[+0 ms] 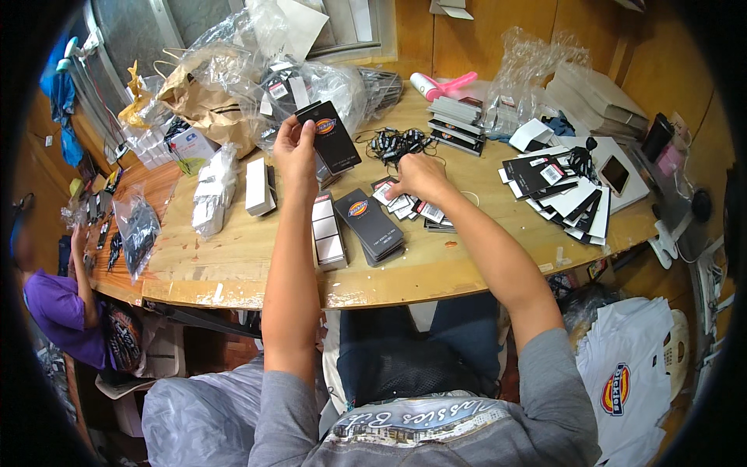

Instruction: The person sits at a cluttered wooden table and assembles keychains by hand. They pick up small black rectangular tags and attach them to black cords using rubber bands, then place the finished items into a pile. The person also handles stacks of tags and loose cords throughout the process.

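Note:
My left hand (296,152) is closed on a black hang tag (334,140) with an orange-and-red logo, held upright above the table. My right hand (422,179) has its fingers curled down at the near edge of a pile of black tag strings (393,144). Whatever is in those fingers is hidden. Beneath it are small barcode-labelled tags (401,206). Between my forearms lies a stack of black hang tags (369,226). Left of that stack stands a row of white tags (328,237), edge up.
White tag stacks (259,187) and a plastic-wrapped bundle (214,191) lie to the left. Fanned tags (560,191) and a phone (614,176) are on the right. Grey stacks (457,123), a pink-handled tool (443,86) and plastic bags sit behind. A person in purple (58,311) sits far left.

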The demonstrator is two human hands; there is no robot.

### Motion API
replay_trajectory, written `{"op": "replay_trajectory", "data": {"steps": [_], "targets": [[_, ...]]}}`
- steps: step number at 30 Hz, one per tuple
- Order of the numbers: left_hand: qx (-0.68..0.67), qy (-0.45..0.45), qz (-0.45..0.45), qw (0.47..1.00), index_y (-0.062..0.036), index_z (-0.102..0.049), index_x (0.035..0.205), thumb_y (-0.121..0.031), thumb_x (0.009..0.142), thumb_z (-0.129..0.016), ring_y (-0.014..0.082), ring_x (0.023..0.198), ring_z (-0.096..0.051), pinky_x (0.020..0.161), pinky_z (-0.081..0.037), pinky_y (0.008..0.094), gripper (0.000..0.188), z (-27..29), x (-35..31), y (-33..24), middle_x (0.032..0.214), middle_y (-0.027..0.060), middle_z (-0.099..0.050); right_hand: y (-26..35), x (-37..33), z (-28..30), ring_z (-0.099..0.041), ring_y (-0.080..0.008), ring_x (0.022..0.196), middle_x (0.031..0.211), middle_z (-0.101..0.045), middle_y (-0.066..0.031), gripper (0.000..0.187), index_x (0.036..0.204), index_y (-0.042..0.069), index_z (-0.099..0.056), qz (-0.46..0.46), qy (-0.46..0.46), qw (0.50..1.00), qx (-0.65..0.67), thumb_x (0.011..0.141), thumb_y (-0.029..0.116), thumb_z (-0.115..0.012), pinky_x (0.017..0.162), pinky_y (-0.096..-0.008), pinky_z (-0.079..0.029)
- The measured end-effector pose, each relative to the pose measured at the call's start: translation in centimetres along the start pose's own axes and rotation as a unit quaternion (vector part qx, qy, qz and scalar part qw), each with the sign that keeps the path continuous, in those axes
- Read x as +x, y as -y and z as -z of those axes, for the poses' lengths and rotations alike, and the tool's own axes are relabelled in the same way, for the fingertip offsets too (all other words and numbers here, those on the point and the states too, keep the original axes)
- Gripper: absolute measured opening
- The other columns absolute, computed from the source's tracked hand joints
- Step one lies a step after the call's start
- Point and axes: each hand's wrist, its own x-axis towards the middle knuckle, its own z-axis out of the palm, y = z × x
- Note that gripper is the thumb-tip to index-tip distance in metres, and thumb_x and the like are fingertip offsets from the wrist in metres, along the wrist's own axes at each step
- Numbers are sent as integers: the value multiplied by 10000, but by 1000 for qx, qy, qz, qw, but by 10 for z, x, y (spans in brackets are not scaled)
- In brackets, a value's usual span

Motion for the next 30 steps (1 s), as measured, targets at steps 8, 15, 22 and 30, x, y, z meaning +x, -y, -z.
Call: {"op": "replay_trajectory", "data": {"steps": [8, 15, 22, 30], "targets": [[57, 2, -48, 997, 20, -460, 962, -116, 779, -541, 19, 600, -456, 501, -347, 150, 242, -8, -16, 0, 736, 2, -545, -15, 14, -10, -561, -137, 566, 615, -591, -66, 147, 647, 65, -603, -37, 16, 975, 217, 548, 114, -700, 567, -275, -436], [139, 62, -102, 983, 60, -531, 863, -58, 756, -556, 29, 626, -448, 535, -366, 158, 161, -15, -24, -3, 694, 7, -534, -9, 10, 21, -518, -72, 559, 601, -578, -31, 107, 716, 22, -608, 77, -98, 905, 406, 621, 61, -638, 538, -216, -416], [124, 130, -39, 983, 60, -542, 842, -7, 739, -544, 53, 675, -524, 597, -420, 173, 123, -29, -37, 2, 748, 54, -593, 19, 6, 56, -546, -88, 597, 651, -590, -48, 127, 730, 2, -589, 198, -248, 892, 322, 645, 91, -623, 556, -224, -430], [62, 83, -8, 995, 45, -520, 895, -51, 739, -558, 74, 701, -533, 629, -420, 184, 187, -22, -29, -8, 793, 50, -579, -45, 32, -4, -519, -212, 801, 773, -557, -70, 115, 737, 90, -622, 159, -160, 970, 90, 623, 105, -622, 701, -295, -410]]}}
